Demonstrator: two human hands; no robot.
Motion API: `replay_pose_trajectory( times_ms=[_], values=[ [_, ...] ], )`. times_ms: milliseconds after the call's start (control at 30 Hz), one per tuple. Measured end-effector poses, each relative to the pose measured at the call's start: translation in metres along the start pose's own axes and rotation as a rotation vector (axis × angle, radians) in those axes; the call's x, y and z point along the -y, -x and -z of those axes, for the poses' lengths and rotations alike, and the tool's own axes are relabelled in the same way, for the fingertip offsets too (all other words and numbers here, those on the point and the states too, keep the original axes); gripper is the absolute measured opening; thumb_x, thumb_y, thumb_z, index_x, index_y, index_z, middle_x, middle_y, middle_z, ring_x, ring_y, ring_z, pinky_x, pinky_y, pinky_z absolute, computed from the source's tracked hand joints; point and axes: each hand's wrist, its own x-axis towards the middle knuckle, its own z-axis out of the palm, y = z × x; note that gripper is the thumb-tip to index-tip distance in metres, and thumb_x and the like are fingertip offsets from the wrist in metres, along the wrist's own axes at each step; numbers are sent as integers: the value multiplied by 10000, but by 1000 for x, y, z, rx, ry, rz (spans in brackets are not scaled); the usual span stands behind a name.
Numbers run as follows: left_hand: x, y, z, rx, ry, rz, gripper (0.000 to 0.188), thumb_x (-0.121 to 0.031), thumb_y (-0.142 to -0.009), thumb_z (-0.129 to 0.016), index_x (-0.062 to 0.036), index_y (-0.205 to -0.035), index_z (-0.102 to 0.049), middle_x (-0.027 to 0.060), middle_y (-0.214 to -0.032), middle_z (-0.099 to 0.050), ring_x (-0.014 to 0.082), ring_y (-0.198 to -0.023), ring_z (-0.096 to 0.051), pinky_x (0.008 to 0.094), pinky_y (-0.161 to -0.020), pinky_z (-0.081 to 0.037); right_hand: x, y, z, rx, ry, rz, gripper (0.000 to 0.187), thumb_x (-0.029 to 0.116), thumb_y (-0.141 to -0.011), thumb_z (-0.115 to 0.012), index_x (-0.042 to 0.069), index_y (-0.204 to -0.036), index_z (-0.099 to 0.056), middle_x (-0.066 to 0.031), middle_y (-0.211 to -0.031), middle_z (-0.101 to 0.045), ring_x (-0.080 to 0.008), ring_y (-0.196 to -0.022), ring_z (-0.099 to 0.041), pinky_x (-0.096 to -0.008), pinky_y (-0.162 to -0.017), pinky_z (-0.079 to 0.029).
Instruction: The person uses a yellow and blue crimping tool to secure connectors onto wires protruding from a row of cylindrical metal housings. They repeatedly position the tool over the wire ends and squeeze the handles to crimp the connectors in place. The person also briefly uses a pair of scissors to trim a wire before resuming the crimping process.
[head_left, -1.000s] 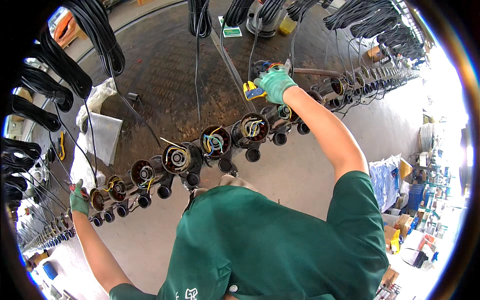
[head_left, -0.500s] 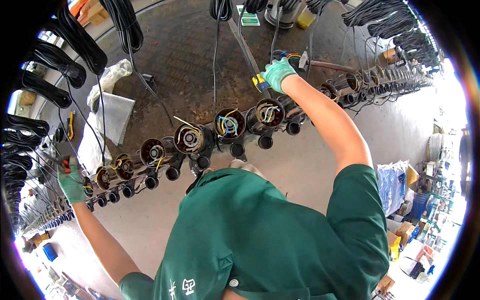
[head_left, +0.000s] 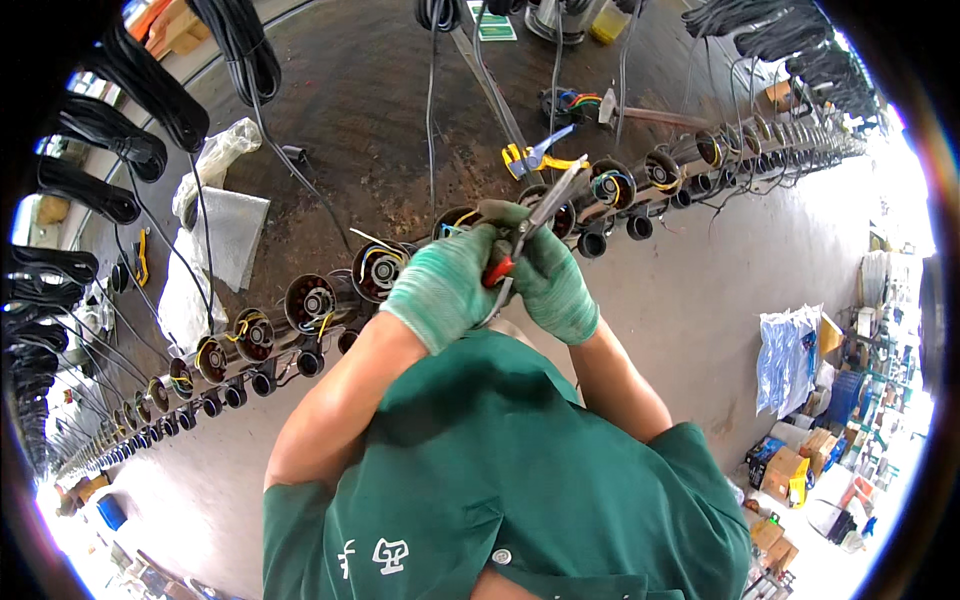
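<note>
My left hand (head_left: 445, 285), in a green glove, is closed around a long grey metal hand tool (head_left: 548, 205) with a red handle. The tool looks like scissors or pliers; I cannot tell which. Its long end slants up and right. My right hand (head_left: 558, 285), gloved too, is closed against the same tool from the other side, touching the left. Behind my hands stand the round open motor housings, one (head_left: 380, 270) with coloured wires at its mouth. A yellow-and-blue hand tool (head_left: 530, 160) lies on the table just beyond the tool's tip.
A long row of housings (head_left: 312, 303) runs along the near edge of the dark table (head_left: 350, 130). Bundled black cables (head_left: 235, 50) hang over it. Clear plastic wrap (head_left: 235, 240) lies at left; a hammer (head_left: 650, 115) and colored wires (head_left: 580, 98) at right.
My left hand has come from the far left to the middle with the red-handled tool. My right hand has drawn back from the colored wires on the table and joined it.
</note>
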Motion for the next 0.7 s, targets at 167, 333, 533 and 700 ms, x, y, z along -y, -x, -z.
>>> replay_pose_trajectory(
  times_ms=[167,333,533,700],
  values=[
    [6,-8,-31,26,243,-98,354,-166,-879,-802,-5,-1167,-673,222,-958,-725,369,-840,-724,418,-753,-585,-21,36,9,-399,-302,24,648,-36,-996,-591,76,-1593,-365,-99,-1416,-594,-199,-1277,-596,-342,-1072,-515],
    [7,-12,-51,33,210,-96,369,-151,-868,-814,-9,-1180,-677,210,-962,-730,345,-835,-731,395,-757,-592,-30,57,6,-426,156,43,749,42,-974,-699,105,-1618,-322,-83,-1324,-574,-211,-1201,-609,-358,-1055,-522],
    [-7,-20,-21,278,195,-250,378,-159,-855,-806,-20,-1189,-693,198,-1064,-716,349,-990,-707,440,-871,-575,-22,54,17,-472,-119,-4,637,4,-996,-655,87,-1570,-393,-68,-1209,-626,-188,-1089,-648,-337,-950,-565],
    [60,-47,0,-253,-368,-98,273,-226,-873,-795,-80,-1101,-764,139,-1047,-714,365,-995,-675,461,-886,-551,-3,59,46,-283,-220,-130,649,114,-947,-736,57,-1522,-438,-80,-1131,-655,-211,-978,-682,-355,-843,-583]
  ],
)
